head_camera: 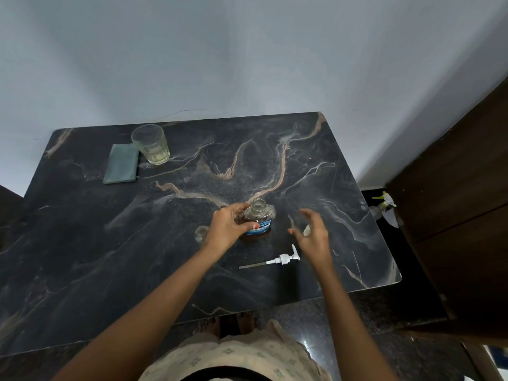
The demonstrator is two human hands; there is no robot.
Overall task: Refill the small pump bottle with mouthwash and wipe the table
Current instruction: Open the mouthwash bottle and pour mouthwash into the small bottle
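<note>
The mouthwash bottle (259, 220), amber with a blue label, stands uncapped near the middle of the black marble table (110, 243). My left hand (228, 229) grips its left side. My right hand (312, 233) hovers just right of the bottle, blurred, with its fingers spread. A small pale thing shows at its palm, and I cannot tell what it is or whether it is held. The white pump head with its tube (281, 260) lies flat on the table below my right hand. A small clear object (202, 232), partly hidden, stands left of my left wrist.
A drinking glass (151, 144) with a little pale liquid stands at the back left, beside a folded grey-green cloth (121, 164). A spray bottle (384, 209) stands off the table's right edge, next to dark wooden furniture (453, 202). A wall runs behind the table.
</note>
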